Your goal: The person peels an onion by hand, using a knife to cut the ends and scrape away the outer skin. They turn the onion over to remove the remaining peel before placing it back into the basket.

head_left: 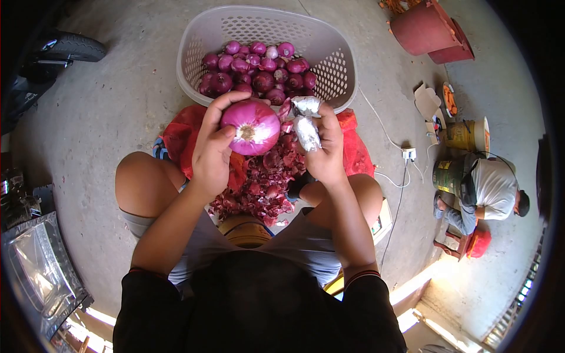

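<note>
Far left: motorbike wheel (73, 47) on the floor, well apart from the work, no threat I can see.

Left hand (212, 150): clamped on one big red onion (253, 128), thumb on the near side, fingers round the far side, root end facing up. Onion is held in the air between the knees, just short of the basket (189, 65). Drop risk: smooth, round, wide for that grip. If the fingers relax or the surface is damp, it could roll off the thumb.

Below it: peel heap (265, 182) between the legs, red mesh (182, 132) beside it. A dropped onion would probably land in there and pick up loose skin. Basket onions (259, 73) look partly shiny, partly patchy; loose skin drifting in would mix with them.

Right hand (326, 147): beside the onion, silver wraps (307, 134) on thumb and a finger, tips close, skin scraps (286, 110) next to them. Can't tell if it's pinching those or touching the onion. Wraps likely cost feel; a loose edge could snag or shed bits.

Further right: cable (379, 120) and power strip (409, 154) on the floor. Trip hazard if anyone walks through.
</note>
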Demonstrator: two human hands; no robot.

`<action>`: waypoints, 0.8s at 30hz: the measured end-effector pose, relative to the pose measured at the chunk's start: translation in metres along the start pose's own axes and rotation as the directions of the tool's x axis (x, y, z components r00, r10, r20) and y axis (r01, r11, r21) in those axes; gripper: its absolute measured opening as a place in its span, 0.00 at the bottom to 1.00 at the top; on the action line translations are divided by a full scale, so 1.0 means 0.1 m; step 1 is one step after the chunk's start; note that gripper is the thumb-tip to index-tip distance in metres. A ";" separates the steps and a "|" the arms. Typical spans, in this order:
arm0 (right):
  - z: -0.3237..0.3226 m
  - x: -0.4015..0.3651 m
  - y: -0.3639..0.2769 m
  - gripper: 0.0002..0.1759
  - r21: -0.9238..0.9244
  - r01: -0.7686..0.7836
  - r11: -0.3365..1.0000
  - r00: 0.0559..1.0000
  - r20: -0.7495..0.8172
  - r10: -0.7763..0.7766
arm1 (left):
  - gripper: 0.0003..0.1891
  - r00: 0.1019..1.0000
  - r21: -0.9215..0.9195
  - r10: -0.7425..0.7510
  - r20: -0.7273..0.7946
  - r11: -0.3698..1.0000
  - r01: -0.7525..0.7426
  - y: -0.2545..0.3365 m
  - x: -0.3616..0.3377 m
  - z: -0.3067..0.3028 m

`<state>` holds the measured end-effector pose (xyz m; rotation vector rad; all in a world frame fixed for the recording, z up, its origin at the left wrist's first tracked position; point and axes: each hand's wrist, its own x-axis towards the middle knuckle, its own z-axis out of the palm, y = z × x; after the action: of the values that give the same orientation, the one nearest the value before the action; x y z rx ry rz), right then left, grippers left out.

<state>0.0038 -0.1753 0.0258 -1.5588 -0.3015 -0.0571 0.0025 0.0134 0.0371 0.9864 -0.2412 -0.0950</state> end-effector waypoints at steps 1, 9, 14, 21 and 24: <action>-0.01 0.01 0.00 0.21 -0.005 -0.011 1.000 1.000 -0.017 0.011 | 0.26 1.000 -0.024 -0.002 0.016 1.000 0.002 0.00 0.00 -0.02; -0.12 -0.04 -0.01 0.30 0.055 -0.149 0.987 0.985 0.094 0.143 | 0.26 0.998 -0.035 -0.029 -0.057 0.999 0.027 0.02 0.03 -0.04; -0.02 -0.03 -0.11 0.31 0.106 -0.080 0.991 0.984 0.167 0.062 | 0.26 0.999 -0.015 -0.009 -0.046 1.000 0.008 0.00 0.03 -0.04; 0.07 -0.08 -0.07 0.26 0.296 -0.251 0.921 0.956 0.224 0.189 | 0.25 0.999 -0.038 0.015 0.034 0.999 -0.014 -0.04 0.03 -0.03; 0.08 -0.10 -0.01 0.25 0.352 -0.249 0.902 0.958 0.226 0.176 | 0.26 0.999 -0.022 0.017 0.040 1.000 -0.016 -0.03 0.04 -0.03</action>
<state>-0.0076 -0.1691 0.0242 -1.2035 -0.2695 0.3086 0.0068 0.0135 0.0335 0.9620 -0.2840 -0.1022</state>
